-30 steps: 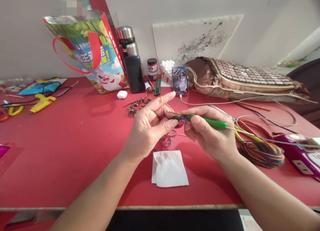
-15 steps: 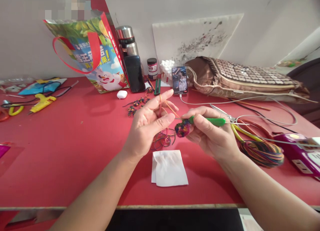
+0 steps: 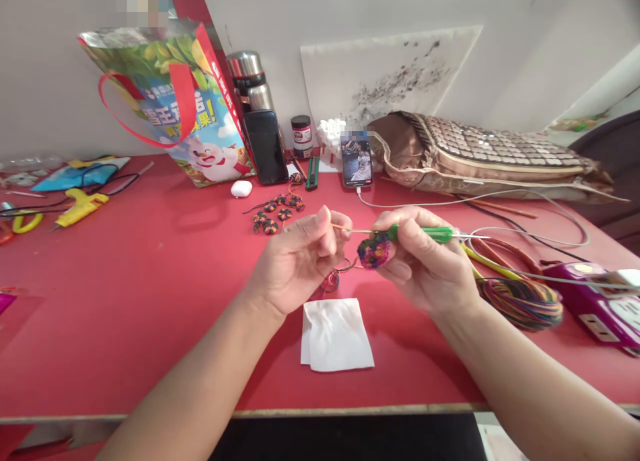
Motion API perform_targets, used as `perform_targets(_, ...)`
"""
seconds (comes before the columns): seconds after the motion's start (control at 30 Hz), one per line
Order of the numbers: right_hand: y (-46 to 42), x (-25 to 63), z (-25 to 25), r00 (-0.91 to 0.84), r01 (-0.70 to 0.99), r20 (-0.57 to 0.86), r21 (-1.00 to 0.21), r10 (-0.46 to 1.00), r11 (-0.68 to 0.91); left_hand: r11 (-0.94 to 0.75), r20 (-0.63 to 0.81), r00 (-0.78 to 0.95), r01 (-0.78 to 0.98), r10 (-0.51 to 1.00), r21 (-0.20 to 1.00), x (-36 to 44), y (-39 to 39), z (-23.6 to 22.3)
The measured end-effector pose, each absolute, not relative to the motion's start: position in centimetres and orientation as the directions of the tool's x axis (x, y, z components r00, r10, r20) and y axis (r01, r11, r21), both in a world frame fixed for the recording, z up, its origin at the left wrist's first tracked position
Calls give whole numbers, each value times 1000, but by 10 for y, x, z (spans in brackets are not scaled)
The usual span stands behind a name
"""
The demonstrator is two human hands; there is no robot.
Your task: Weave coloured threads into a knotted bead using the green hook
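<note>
My right hand [image 3: 430,261] is closed around a green-handled crochet hook [image 3: 440,234] and a small round crocheted piece [image 3: 375,251] in dark blue, pink and orange. The hook's thin metal shaft points left toward my left hand [image 3: 305,258]. My left hand pinches an orange strand of yarn [image 3: 339,226] beside the hook's tip. Below the hands, loose multicoloured yarn [image 3: 330,282] lies tangled on the red table [image 3: 175,314]. Nearer to me is a folded white cloth or tissue [image 3: 339,334]. Several small crocheted pieces [image 3: 270,208] lie beyond my left hand.
At right are a yarn skein [image 3: 523,304], yellow-and-orange handles [image 3: 500,258] and a purple power strip [image 3: 590,301] with a white cable. Along the back stand a shopping bag [image 3: 200,121], dark phone [image 3: 267,148], lit phone [image 3: 357,164] and brown bag [image 3: 465,151]. A yellow glue gun [image 3: 80,208] lies left.
The left hand's raised index finger, with yarn looped over it, has curled in, and that hand now pinches the strand. The hook and crocheted piece have shifted slightly right.
</note>
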State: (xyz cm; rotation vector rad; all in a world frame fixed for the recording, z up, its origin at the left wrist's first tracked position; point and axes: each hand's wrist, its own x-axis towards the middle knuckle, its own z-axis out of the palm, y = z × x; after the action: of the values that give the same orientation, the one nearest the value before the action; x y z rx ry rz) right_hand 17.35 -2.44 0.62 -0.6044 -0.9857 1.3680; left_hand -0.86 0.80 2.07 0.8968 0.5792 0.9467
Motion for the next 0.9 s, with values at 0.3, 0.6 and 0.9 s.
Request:
perform_targets(0.3,-23,171,1,64,-451,238,-860,969,241,370,-77,512,-500,855,783,1,-1,12)
perform_targets(0.6,-25,171,-5,63,-367,214,-904,975,222,106,52,341,-427,939,898,6,-9,15)
perform_targets(0.9,-19,172,-3,-2,-477,166,-867,986,145,137,26,398,-376,917,917,-6,-2,18)
